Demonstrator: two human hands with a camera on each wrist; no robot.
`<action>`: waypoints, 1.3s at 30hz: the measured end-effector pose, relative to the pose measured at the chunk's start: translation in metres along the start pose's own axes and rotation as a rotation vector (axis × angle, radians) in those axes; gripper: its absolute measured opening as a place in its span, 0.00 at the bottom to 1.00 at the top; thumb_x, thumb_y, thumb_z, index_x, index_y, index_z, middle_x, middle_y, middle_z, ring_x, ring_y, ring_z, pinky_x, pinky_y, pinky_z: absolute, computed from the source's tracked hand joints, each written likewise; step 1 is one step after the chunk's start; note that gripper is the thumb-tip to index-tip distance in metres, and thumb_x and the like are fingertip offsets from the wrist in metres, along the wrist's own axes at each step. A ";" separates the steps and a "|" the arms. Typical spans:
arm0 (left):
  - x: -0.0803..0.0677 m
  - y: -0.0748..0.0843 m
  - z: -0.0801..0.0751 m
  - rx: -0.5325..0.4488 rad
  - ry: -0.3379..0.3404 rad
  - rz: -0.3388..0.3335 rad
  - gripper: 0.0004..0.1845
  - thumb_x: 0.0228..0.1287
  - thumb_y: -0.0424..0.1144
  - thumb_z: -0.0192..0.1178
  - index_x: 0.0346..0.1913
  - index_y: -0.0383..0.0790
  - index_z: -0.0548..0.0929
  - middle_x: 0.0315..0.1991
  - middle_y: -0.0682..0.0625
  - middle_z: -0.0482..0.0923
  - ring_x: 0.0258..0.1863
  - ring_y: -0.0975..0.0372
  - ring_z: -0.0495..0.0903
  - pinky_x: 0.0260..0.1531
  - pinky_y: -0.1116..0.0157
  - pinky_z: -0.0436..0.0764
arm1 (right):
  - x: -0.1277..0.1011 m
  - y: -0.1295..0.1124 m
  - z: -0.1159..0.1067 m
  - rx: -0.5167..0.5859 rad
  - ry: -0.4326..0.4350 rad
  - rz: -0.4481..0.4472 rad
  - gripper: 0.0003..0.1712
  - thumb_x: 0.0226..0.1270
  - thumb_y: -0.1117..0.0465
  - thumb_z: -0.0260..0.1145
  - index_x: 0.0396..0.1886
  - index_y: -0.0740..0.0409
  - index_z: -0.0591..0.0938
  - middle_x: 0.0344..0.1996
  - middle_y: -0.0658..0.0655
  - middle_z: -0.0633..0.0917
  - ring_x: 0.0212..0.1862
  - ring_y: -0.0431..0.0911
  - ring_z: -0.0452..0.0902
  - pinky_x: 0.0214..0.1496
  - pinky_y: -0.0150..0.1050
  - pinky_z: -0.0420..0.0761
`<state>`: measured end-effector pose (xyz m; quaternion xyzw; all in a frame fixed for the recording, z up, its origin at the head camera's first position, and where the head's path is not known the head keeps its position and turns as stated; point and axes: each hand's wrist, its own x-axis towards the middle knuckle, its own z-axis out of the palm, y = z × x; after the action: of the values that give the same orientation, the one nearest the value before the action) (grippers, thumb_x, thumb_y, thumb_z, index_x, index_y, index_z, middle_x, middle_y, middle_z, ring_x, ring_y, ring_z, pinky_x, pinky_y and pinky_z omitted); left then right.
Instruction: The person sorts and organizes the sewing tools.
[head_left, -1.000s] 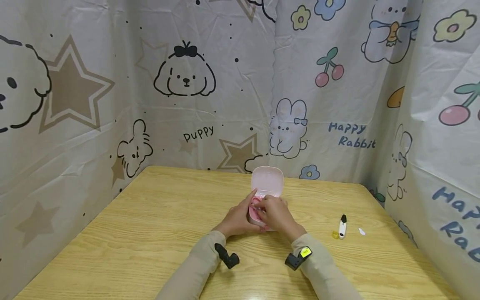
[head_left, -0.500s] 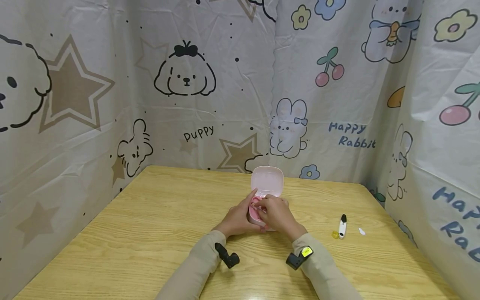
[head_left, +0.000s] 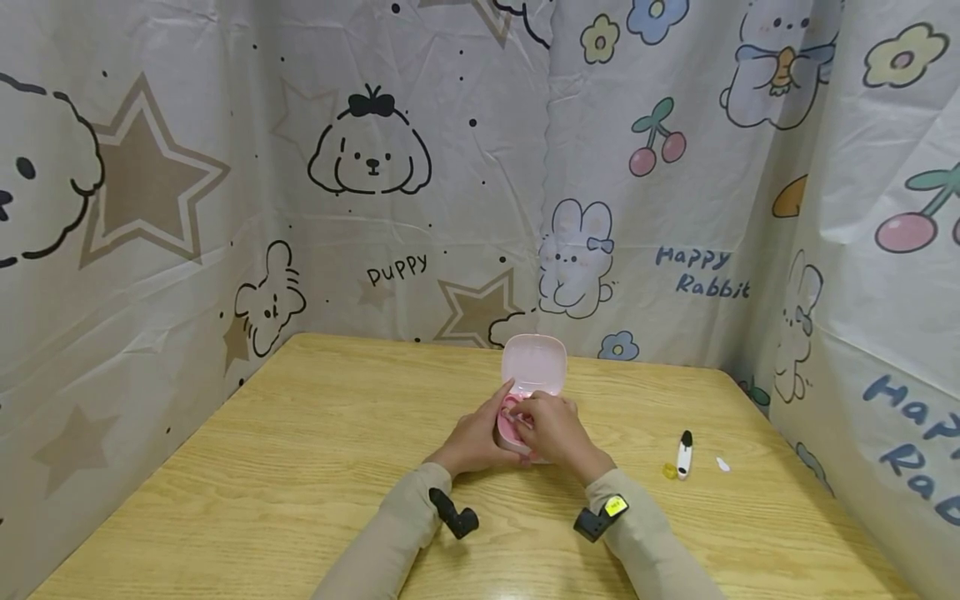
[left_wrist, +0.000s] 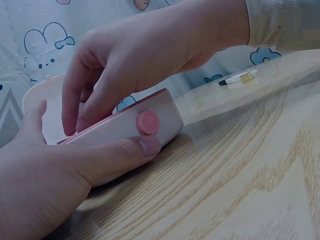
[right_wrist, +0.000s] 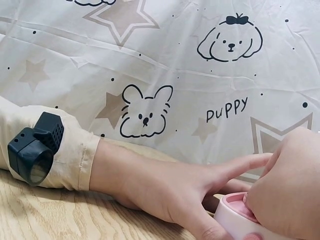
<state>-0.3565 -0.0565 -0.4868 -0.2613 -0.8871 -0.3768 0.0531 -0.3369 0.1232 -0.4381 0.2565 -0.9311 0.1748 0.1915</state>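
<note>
From the head view, the pink case is sitting mid-table, lid standing open at the far edge. The left hand is gripping its base. From the left wrist, the right hand is reaching fingers inside, perhaps pinching something. From the right wrist, the case's rim is barely showing.

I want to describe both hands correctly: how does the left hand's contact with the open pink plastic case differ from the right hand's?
The left hand grips the open pink plastic case from its side; the right hand reaches from above, fingers into its base. Both touch the case.
</note>
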 end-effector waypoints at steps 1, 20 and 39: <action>0.000 0.000 0.000 0.000 0.001 0.000 0.70 0.44 0.65 0.81 0.85 0.65 0.43 0.80 0.49 0.59 0.71 0.51 0.68 0.68 0.45 0.68 | 0.000 0.000 0.000 0.002 0.003 -0.004 0.07 0.62 0.63 0.77 0.39 0.52 0.92 0.30 0.48 0.82 0.34 0.43 0.76 0.43 0.54 0.72; -0.004 0.003 0.000 -0.010 -0.017 -0.007 0.70 0.45 0.68 0.79 0.85 0.63 0.43 0.79 0.50 0.59 0.72 0.52 0.68 0.68 0.46 0.68 | -0.003 0.003 -0.009 -0.013 0.042 -0.026 0.05 0.61 0.62 0.77 0.37 0.52 0.92 0.25 0.45 0.78 0.28 0.41 0.70 0.35 0.45 0.70; -0.001 0.003 0.001 -0.025 -0.021 -0.015 0.71 0.44 0.67 0.80 0.85 0.64 0.43 0.80 0.51 0.57 0.73 0.52 0.65 0.71 0.43 0.62 | -0.007 0.011 -0.022 0.059 0.027 0.017 0.07 0.65 0.61 0.74 0.41 0.57 0.92 0.34 0.50 0.84 0.36 0.45 0.77 0.39 0.45 0.77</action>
<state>-0.3544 -0.0548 -0.4859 -0.2591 -0.8847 -0.3856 0.0378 -0.3320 0.1445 -0.4244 0.2516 -0.9251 0.2073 0.1948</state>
